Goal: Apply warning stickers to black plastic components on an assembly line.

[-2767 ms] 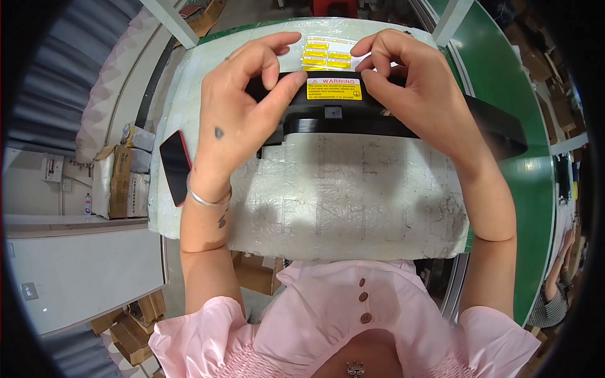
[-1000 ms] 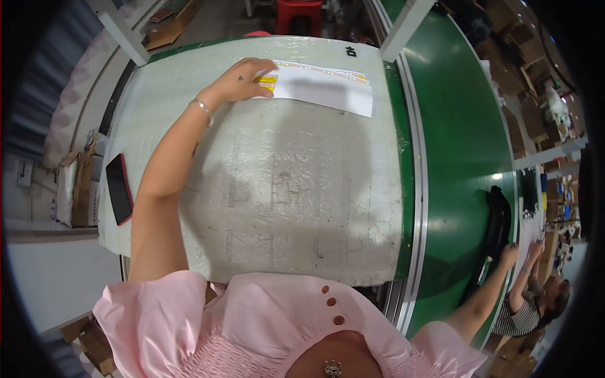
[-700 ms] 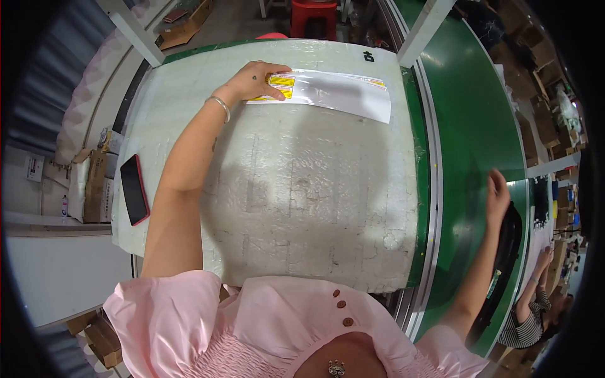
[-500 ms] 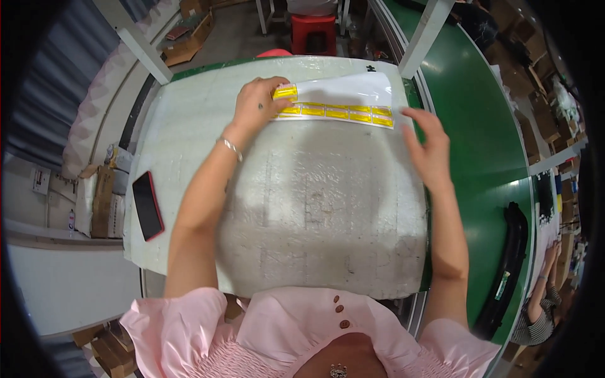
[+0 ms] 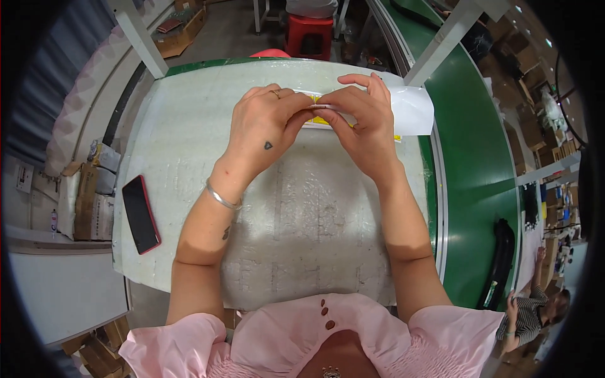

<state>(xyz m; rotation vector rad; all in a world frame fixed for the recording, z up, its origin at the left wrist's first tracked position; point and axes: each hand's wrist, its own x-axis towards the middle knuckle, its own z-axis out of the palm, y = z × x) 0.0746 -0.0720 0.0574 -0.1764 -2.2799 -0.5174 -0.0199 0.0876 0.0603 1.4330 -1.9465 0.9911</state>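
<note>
My left hand [image 5: 258, 129] and my right hand [image 5: 365, 123] meet over the far part of the padded table. Thumbs and forefingers of both are closed in a pinch on an edge of a label sheet [image 5: 320, 121] with yellow labels. Its printed side shows only in small patches between and beneath my fingers. White paper [image 5: 413, 112] sticks out to the right of my right hand, past the table's right edge; the hand hides where it joins the labels. Whether a single label is lifted off between the fingertips cannot be made out.
A red-edged phone [image 5: 141, 215] lies at the table's left. White posts [image 5: 140, 41] rise at the far corners. Along the right runs a green conveyor belt [image 5: 469, 189] bearing a long black part [image 5: 498, 268]. A co-worker [image 5: 532, 315] is beyond it; a red stool [image 5: 309, 34] stands behind the table.
My right hand has come left from the sheet's right end to meet my left hand. The white paper has shifted right, and my hands now cover most of the yellow labels.
</note>
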